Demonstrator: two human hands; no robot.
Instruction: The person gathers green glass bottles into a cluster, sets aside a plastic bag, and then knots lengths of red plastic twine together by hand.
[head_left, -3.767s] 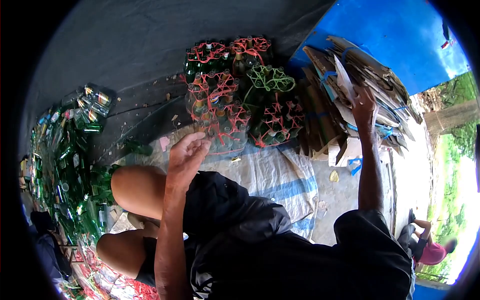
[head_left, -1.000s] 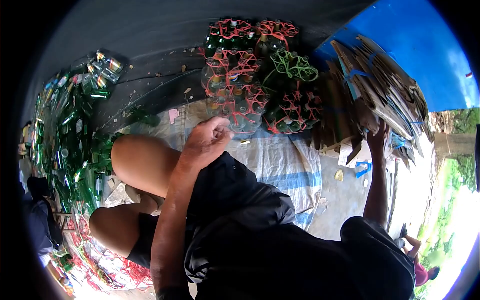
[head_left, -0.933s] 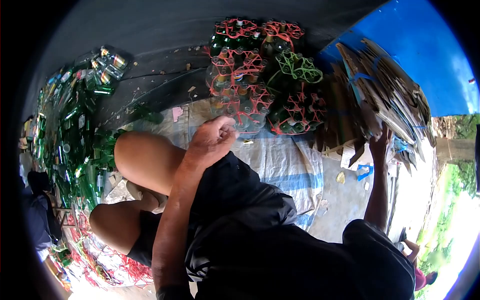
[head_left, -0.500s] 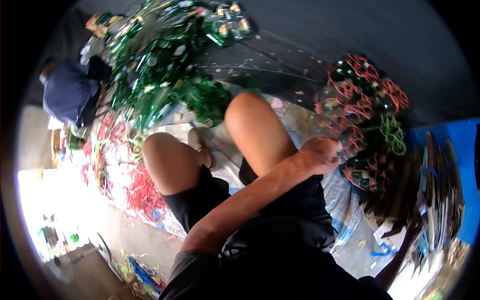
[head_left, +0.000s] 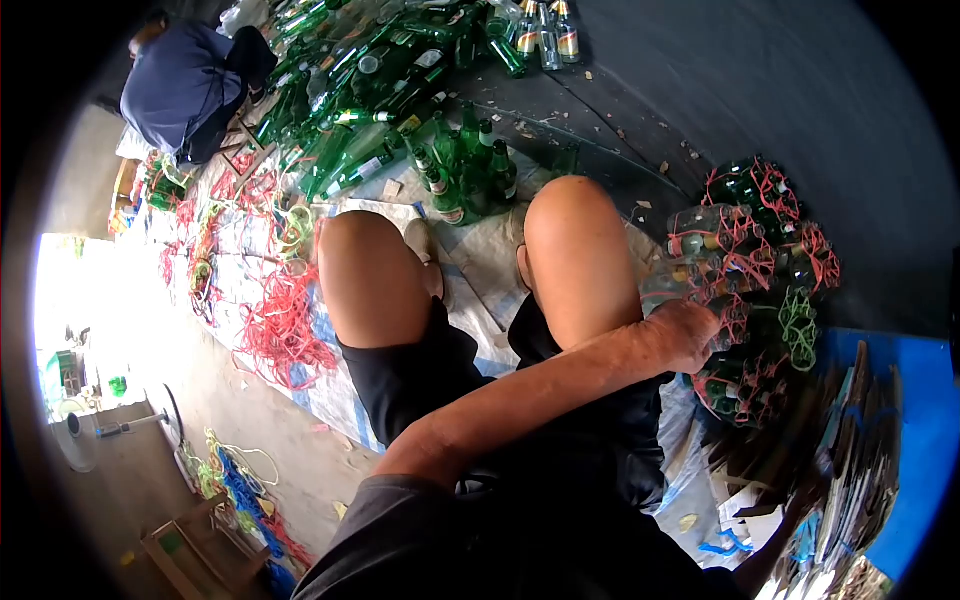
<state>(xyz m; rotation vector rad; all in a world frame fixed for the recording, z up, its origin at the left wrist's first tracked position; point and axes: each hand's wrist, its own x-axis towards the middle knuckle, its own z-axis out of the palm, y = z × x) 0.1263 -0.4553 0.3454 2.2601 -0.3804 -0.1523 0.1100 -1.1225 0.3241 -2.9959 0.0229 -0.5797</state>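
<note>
My left arm reaches across my lap to the right, and my left hand [head_left: 688,335] is against the pile of bottle bundles. Its fingers curl at a bundle of clear bottles [head_left: 728,318] tied with pink string; the fingertips are hidden behind the hand. Around it lie more tied bundles, among them green bottles [head_left: 745,390] in pink string and a bundle with green string [head_left: 798,330]. My right hand [head_left: 808,492] is low at the right, dark and partly hidden beside a stack of flattened cardboard [head_left: 850,470]. Its fingers cannot be made out.
Several green bottles [head_left: 462,165] stand beyond my knees, before a large heap of loose bottles [head_left: 370,80]. Pink string [head_left: 280,335] lies on the sheet at left. Another person [head_left: 185,90] crouches at the upper left. A fan [head_left: 85,430] stands at lower left.
The view has shifted, so the heap sits higher and the bundles lower in it. My left hand remains beside the bundles. The standing green bottles look sharper.
</note>
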